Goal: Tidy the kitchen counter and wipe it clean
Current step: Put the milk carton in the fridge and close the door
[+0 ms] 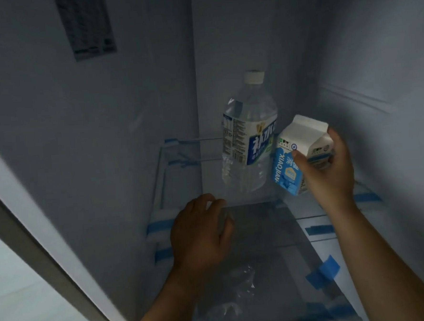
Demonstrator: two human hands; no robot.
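I look into an open, dim fridge. A large clear water bottle (249, 135) with a white cap and a blue-and-white label stands on a glass shelf (182, 177) toward the back. Just right of it, my right hand (328, 168) grips a blue-and-white milk carton (297, 152), tilted and held above the shelf, almost touching the bottle. My left hand (200, 233) hovers lower, at the shelf's front edge below the bottle, palm down with fingers loosely curled, holding nothing.
Blue tape strips (323, 271) hold the shelves and the lower drawer cover. Crinkled clear plastic (238, 290) lies under the lower glass. The fridge's left wall (86, 148) carries a printed label, and the cabinet's grey edge runs along the lower left.
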